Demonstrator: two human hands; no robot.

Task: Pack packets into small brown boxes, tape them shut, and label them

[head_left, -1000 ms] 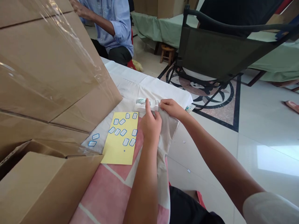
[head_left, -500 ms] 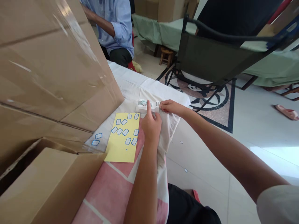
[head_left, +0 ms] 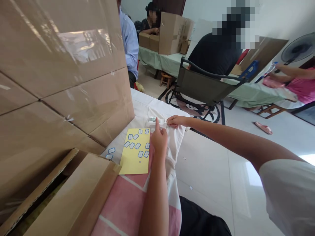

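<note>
A small white label printer [head_left: 155, 122] lies on the white cloth [head_left: 145, 105] at the table's far edge. My left hand [head_left: 158, 138] rests beside it, index finger stretched onto its top, the other fingers curled. My right hand [head_left: 173, 120] pinches at the printer's right end, where a small label pokes out. A yellow sheet [head_left: 136, 151] with several blue-bordered labels lies just left of my left hand. Two loose labels [head_left: 110, 153] sit on the cloth beside the sheet.
A large taped cardboard box [head_left: 61, 75] rises on the left, with an open box [head_left: 73, 193] below it. A dark folding chair [head_left: 206, 88] holds a seated person. Other people work at a green-covered table [head_left: 246, 93] behind. A fan [head_left: 299, 49] stands far right.
The view has tilted upward, bringing the room and other people into sight. Both hands stay at the printer in about the same grip.
</note>
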